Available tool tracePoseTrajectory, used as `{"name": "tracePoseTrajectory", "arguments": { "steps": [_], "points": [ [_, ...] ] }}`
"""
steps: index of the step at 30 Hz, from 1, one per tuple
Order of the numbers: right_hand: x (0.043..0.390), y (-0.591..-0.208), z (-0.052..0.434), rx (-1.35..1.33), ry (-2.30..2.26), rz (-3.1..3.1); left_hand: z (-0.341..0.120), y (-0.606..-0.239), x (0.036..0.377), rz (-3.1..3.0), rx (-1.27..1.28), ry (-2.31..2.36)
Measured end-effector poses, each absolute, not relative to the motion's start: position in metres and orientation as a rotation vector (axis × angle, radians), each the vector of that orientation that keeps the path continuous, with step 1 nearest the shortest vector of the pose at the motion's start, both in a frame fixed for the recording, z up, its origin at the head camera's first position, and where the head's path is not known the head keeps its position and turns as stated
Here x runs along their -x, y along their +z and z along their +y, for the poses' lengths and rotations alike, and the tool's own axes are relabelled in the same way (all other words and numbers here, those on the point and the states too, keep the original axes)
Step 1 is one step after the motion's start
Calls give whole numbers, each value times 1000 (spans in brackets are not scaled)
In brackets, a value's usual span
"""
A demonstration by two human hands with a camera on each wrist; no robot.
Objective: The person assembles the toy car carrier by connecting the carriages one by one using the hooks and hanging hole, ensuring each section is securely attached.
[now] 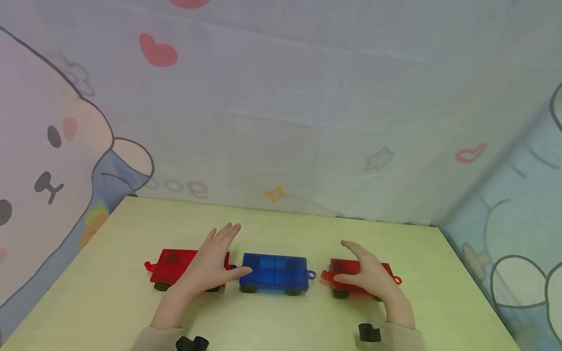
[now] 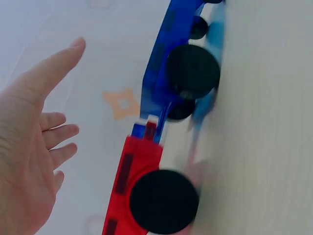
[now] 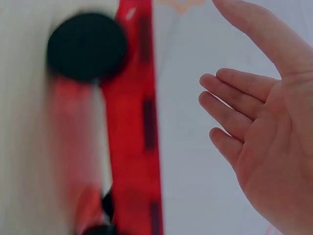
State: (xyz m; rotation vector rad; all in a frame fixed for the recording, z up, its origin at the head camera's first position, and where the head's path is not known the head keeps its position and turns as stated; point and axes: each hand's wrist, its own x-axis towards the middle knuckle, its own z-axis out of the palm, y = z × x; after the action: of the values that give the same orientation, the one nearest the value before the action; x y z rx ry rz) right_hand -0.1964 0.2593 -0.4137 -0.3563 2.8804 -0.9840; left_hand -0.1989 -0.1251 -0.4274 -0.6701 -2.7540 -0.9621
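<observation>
- Looking down from the head view, I see three flat translucent plastic toy wagons on black wheels standing in a row across the pale wooden worktop (image 1: 110, 292).
- My left hand (image 1: 210, 265) hovers over the right end of the left red translucent wagon (image 1: 173, 265), fingers straight and spread, thumb reaching toward the blue translucent wagon (image 1: 274, 273). The left wrist view shows the palm (image 2: 29, 161) bare and gripping nothing.
- In that wrist view the left red wagon (image 2: 134, 181) and the blue wagon (image 2: 164, 73) sit end to end, their couplings touching or nearly so; I cannot tell if they are truly hooked.
- My right hand (image 1: 371, 275) lies over the right red translucent wagon (image 1: 351, 273), fingers relaxed and a little bent, holding nothing. The right wrist view confirms it: the palm (image 3: 264, 137) is apart from the red plate (image 3: 134, 122).
- The right red wagon stands near the blue one but apart from it, a gap showing between the blue wagon's ring hook (image 1: 311, 274) and the red front end.
- Risk, as I judge it: all the wagons are on wheels, so a careless touch from either hand could send one rolling and widen that gap or break the left joint.
- The left thumb is close to the blue wagon; a push there could shift the whole pair sideways.
- Pressing down on a thin plate off-centre might tip it on its wheels.
- The printed fabric backdrop (image 1: 307, 97) hangs close behind the far edge.
</observation>
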Motion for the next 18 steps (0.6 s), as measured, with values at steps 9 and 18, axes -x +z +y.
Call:
{"name": "tracePoseTrajectory", "arguments": {
  "steps": [9,18],
  "points": [
    [198,-430,299,276,-1021,2817,-102,-428,203,-2798,649,-952],
    [197,-440,312,271,-1048,2804,-73,-435,207,-2828,634,-1065]
  ]
}}
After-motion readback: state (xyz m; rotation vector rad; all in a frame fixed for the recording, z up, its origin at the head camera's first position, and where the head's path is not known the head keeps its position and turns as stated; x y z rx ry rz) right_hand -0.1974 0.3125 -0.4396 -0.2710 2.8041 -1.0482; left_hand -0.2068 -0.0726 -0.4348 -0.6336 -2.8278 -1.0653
